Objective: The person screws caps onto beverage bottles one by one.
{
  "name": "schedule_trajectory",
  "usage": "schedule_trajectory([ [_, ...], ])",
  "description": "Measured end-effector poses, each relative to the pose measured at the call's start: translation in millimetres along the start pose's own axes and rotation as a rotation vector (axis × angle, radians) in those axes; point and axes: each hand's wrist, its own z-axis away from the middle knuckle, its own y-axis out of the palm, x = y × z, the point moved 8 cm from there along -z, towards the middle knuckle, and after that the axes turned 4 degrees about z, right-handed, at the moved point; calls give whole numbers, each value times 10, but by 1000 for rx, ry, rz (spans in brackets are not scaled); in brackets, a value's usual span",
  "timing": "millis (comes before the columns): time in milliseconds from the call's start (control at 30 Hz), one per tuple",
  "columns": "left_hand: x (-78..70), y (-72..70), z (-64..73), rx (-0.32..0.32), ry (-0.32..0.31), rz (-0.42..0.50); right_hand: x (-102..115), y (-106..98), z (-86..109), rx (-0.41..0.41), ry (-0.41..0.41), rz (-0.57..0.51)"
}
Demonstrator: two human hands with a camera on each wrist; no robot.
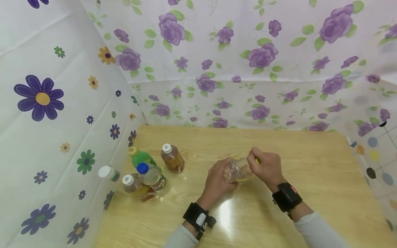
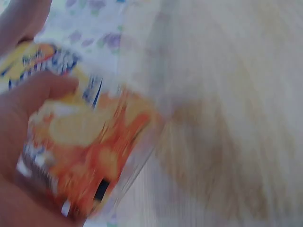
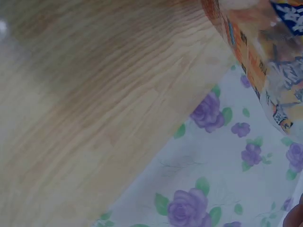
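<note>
A clear plastic bottle (image 1: 237, 170) is held tilted on its side above the table. My left hand (image 1: 218, 179) grips its body, thumb and fingers round it. At the other end my right hand (image 1: 266, 167) has its fingers curled round the yellow cap (image 1: 257, 160), of which only a bit shows. In the left wrist view the bottle's orange and yellow printed label (image 2: 94, 146) lies under the left thumb. Part of the same bottle (image 3: 258, 42) enters the right wrist view at upper right, where the right hand is barely visible.
To the left stand a brown drink bottle (image 1: 173, 159), another white-capped bottle (image 1: 136, 186), a blue-capped clear bottle (image 1: 152, 176), a green yellow-capped bottle (image 1: 141, 157) and a small white-lidded bottle (image 1: 108, 173). Floral sheets (image 1: 217, 82) bound the wooden table (image 1: 304, 162) behind and at the left.
</note>
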Motion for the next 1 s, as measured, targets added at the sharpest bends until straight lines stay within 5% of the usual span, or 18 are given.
schedule_trajectory([
  [133, -121, 51, 69, -110, 28, -138, -128, -54, 129, -4, 146, 16],
  [333, -173, 84, 118, -131, 90, -192, -207, -71, 419, 89, 455, -58],
  [467, -74, 42, 163, -150, 75, -166, -82, -6, 535, 145, 500, -182],
  [633, 224, -145, 281, -247, -53, -16, 35, 99, 646, 195, 465, -270],
  [800, 605, -334, 443, -297, -245, 207, -39, 174, 887, 286, 526, -179],
  [1000, 704, -378, 459, -274, -293, 302, -133, 179, 1239, 374, 624, -171],
])
